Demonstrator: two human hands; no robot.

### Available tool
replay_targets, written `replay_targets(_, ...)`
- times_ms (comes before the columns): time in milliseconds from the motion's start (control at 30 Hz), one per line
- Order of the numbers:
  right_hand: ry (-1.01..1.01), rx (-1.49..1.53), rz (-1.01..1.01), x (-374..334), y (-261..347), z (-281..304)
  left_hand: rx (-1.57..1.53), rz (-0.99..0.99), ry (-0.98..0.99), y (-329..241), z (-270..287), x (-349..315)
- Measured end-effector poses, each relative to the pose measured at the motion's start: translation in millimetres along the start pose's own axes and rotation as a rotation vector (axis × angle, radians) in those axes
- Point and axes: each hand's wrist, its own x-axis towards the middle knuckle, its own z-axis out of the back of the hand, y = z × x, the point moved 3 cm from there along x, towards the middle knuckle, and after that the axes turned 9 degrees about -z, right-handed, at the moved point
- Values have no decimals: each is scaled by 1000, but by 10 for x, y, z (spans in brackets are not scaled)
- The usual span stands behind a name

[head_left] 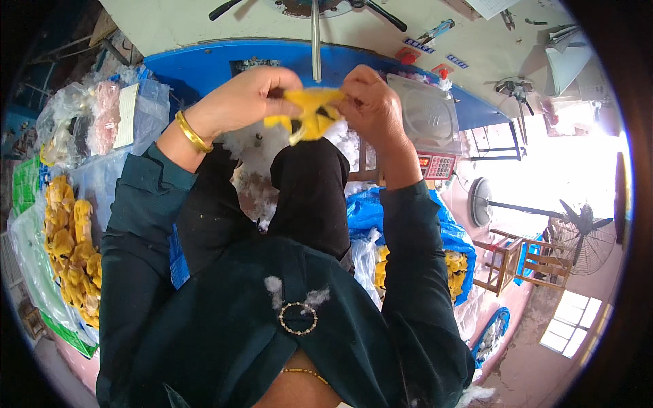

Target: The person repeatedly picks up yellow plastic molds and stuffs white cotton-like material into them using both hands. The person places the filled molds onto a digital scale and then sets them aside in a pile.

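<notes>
Between my two hands, above my knees, is a limp yellow plush toy skin with dark patches and a small white part. My left hand pinches its left side between thumb and fingers; a gold bangle circles that wrist. At the upper right edge of the piece, my right hand grips it with bent fingertips. Just beyond the hands, a metal nozzle tube points down from a pale machine. White stuffing fluff lies below the hands, around my legs.
Yellow plush pieces are heaped at the left, beside plastic bags. A blue sack with more yellow pieces stands at my right. A scale with a clear tray sits right of my right hand. Farther right are a fan and wooden chairs.
</notes>
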Motion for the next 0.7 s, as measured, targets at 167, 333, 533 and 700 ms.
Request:
replay_targets(167,-155,-155,-4,148,-163,68,772,-324,-389,-92,-81,211)
replay_targets(333,-167,-292,12,34,-46,33,933,-278,-437,-129,-151,194)
replay_targets(533,-237,-402,26,-64,341,-114,995,-343,-444,-100,-103,242)
replay_targets(700,-100,-736,109,-44,62,-201,1030,-419,-429,-87,-89,260)
